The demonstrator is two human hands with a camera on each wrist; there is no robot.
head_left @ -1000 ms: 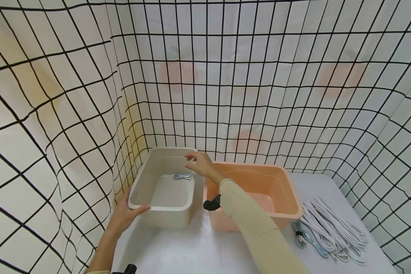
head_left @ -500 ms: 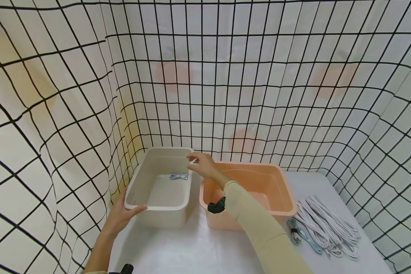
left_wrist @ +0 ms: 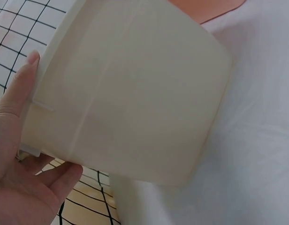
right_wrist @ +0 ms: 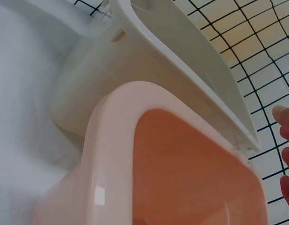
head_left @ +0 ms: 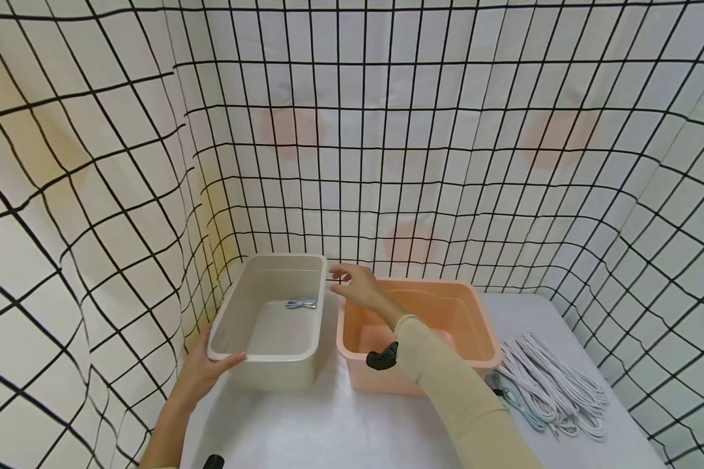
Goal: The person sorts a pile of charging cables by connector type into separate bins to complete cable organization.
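The glossy salmon-orange plastic tub [head_left: 381, 381], round-cornered, stands right of lower centre. Across its upper-left corner, the right hand [head_left: 354, 284] has now shifted just past the right rim of the smooth cream rectangular plastic tub [head_left: 270, 374], its fingers loosely bent, thumb apart, holding nothing. The left hand [head_left: 199, 371] grips the cream tub's lower-left corner, thumb on the rim. A heap of looped white cords [head_left: 554, 384] lies lower right. The thin pale-blue bundled cable [head_left: 301, 304] stays on the cream tub's floor, free of both hands.

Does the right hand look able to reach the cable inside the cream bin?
Probably yes: the cream bin is open-topped, the cable lies uncovered, and the right hand, seemingly empty, is beside the rim.
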